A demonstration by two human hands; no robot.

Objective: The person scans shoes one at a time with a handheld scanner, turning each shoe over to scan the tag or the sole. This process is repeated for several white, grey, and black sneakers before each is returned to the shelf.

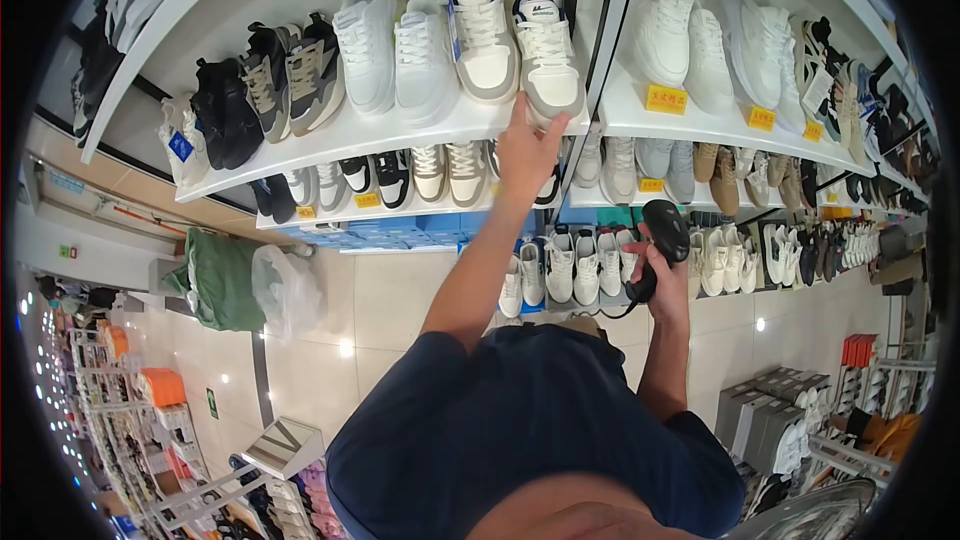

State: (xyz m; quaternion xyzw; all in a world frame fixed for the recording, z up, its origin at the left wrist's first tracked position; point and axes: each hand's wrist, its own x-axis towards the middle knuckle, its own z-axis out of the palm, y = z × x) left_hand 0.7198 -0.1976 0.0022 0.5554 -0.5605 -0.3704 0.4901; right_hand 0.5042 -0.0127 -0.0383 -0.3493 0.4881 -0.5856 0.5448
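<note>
My left hand (528,155) reaches up to the front edge of the upper shelf. Its index finger and thumb are spread at the toe of a white-and-grey sneaker (550,65) with a dark collar; the other fingers are mostly hidden. The matching sneaker (482,30) stands just left of it, also toe forward. In my right hand (668,275), lower and to the right, is a black handheld barcode scanner (664,230), with my fingers wrapped round its grip. A dark cable hangs from the grip's lower end.
White shelves (440,130) carry rows of shoes, parted by a dark upright (608,40). Yellow price tags (667,99) stand along their edges. Left on the floor are a green bag (225,280) and a clear plastic bag (285,290). Grey shoe boxes (765,410) are stacked at lower right.
</note>
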